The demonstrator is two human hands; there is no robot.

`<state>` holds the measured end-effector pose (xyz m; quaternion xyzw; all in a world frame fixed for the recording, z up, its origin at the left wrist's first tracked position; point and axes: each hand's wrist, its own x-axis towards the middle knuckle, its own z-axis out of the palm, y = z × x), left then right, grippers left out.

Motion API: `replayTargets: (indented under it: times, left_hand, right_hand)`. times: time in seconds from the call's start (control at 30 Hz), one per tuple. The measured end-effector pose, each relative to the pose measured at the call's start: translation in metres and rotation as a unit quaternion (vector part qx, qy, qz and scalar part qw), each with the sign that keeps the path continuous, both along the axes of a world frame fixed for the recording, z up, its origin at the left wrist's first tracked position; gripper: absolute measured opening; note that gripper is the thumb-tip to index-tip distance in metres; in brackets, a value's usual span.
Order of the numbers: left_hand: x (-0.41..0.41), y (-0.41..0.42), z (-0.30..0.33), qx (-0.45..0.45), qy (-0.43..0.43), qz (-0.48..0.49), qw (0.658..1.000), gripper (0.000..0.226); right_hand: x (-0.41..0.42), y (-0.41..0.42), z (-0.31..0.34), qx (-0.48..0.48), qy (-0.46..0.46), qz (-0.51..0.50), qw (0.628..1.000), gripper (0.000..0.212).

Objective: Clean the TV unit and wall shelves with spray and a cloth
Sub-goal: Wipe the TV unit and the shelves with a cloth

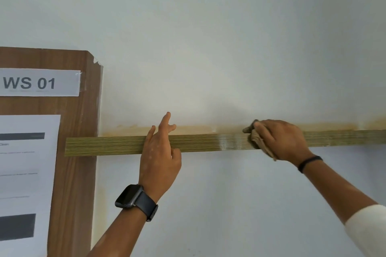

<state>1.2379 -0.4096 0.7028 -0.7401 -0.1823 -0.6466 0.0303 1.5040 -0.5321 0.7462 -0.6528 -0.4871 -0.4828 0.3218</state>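
Note:
A narrow green-brown wall shelf [117,145] runs across the white wall at mid height, seen edge-on. My right hand [282,140] grips a bunched beige cloth [260,142] against the shelf's front edge, right of centre. A wet sheen shows on the edge just left of the cloth. My left hand [159,152] rests on the shelf near its middle, fingers loosely extended over the top and thumb on the front edge. No spray bottle is in view.
A brown wooden panel [79,110] stands at the left, bearing a "WS 01" label [39,83] and a printed sheet [27,173]. The shelf's left end overlaps this panel. White wall [208,37] fills everything else.

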Motion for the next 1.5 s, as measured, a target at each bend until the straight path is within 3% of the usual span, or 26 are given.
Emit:
replayTargets:
  times: [0.07,0.17,0.33,0.53,0.67,0.83,0.9,1.03,1.23,1.37,1.5]
  left_hand:
    - [-0.005,0.0,0.001,-0.002,-0.003,-0.011,1.0,0.083]
    - [-0.013,0.003,0.0,0.013,-0.004,-0.005,1.0,0.081]
    - [-0.015,0.007,0.001,0.015,-0.016,0.037,0.999,0.082]
    - [0.013,-0.008,0.002,0.053,0.012,0.055,0.997,0.076]
    - [0.039,-0.024,0.005,0.069,0.059,0.067,0.994,0.069]
    - [0.06,-0.043,0.012,0.04,0.098,0.061,0.993,0.069]
    - [0.065,-0.045,0.014,0.012,0.087,0.039,0.995,0.07]
    - [0.069,-0.042,0.016,-0.049,0.054,0.009,0.997,0.07]
    - [0.075,-0.045,0.015,-0.098,0.01,-0.009,0.995,0.072]
    - [0.074,-0.046,0.015,-0.11,-0.009,-0.008,0.994,0.077]
    - [0.072,-0.049,0.017,-0.121,-0.013,0.014,0.992,0.079]
  right_hand:
    - [-0.036,0.018,0.015,-0.119,0.014,-0.007,0.993,0.046]
    - [-0.097,0.05,0.042,-0.296,0.065,0.056,0.951,0.05]
    - [-0.149,0.084,0.063,-0.425,0.136,0.137,0.884,0.058]
    - [-0.101,0.051,0.059,-0.437,0.199,0.105,0.871,0.064]
    - [-0.019,0.005,0.06,-0.397,0.255,0.025,0.881,0.058]
    - [0.06,-0.047,0.059,-0.336,0.368,-0.08,0.864,0.052]
    - [0.067,-0.05,0.062,-0.355,0.343,-0.103,0.863,0.043]
    - [0.052,-0.046,0.068,-0.404,0.305,-0.1,0.857,0.044]
    - [-0.023,-0.004,0.071,-0.439,0.19,0.018,0.878,0.052]
    - [-0.069,0.044,0.076,-0.486,0.132,0.115,0.856,0.051]
    - [-0.08,0.079,0.076,-0.498,0.11,0.145,0.848,0.047]
